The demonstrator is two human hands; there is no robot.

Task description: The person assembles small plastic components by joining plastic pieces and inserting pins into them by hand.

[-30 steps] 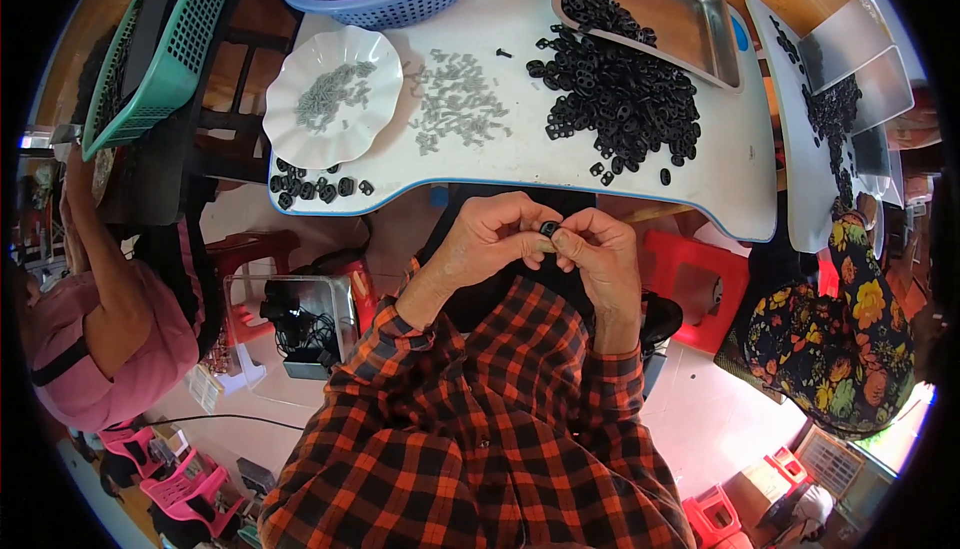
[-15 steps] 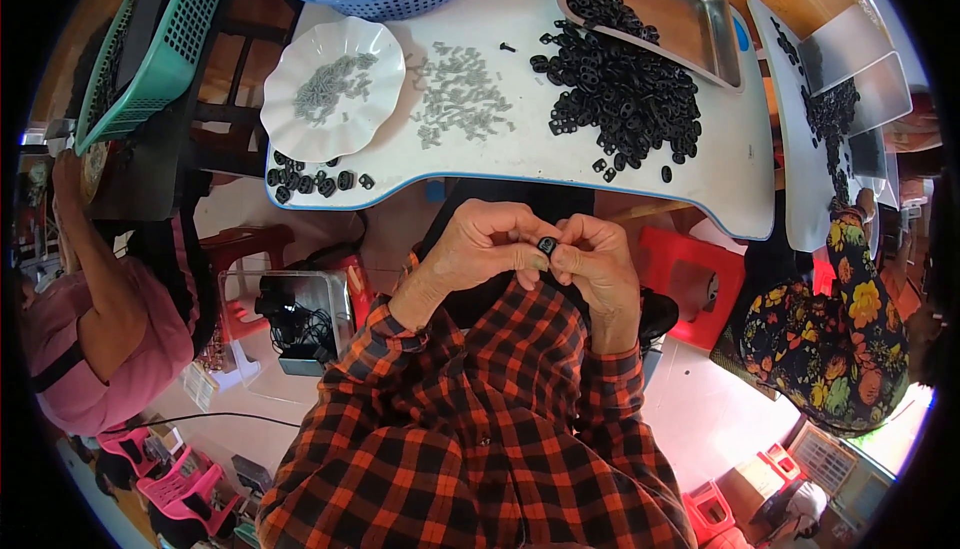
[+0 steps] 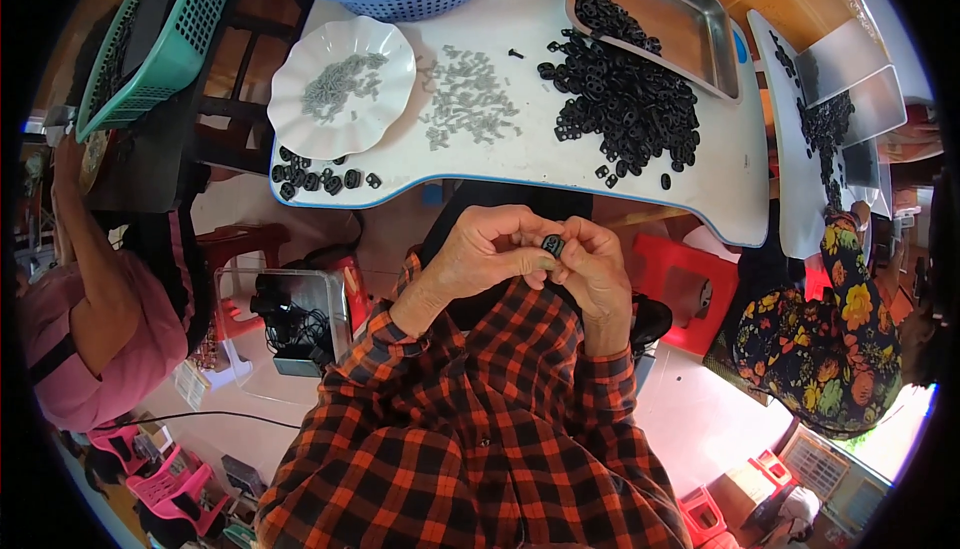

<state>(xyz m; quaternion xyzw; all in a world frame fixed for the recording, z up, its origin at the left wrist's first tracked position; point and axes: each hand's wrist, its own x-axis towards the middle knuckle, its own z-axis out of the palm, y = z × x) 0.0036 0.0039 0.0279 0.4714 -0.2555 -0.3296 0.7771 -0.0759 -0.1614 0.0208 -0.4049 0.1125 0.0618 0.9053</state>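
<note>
Over my lap, just off the table's front edge, my hands meet at a small black oval plastic cord lock [image 3: 552,245]. My left hand [image 3: 483,249] pinches it from the left between thumb and fingers. The fingertips of my right hand [image 3: 594,267] press on it from the other side. Part of its face shows; the fingers cover the rest. On the white table [image 3: 450,164] lie a large heap of loose black oval pieces [image 3: 635,104] at the right and scattered tiny grey pieces [image 3: 470,99], perhaps springs, in the middle.
A white scalloped plate [image 3: 290,114] holds more grey bits. Several black pieces [image 3: 330,181] sit at the table's front left corner. A blue basket [image 3: 420,1] and a metal tray [image 3: 685,24] stand at the back. Co-workers sit left and right; a red stool [image 3: 665,289] is beside me.
The cord lock has turned slightly between my fingers, so more of its face shows. My hands stay together in nearly the same place; the whole view has shifted a little.
</note>
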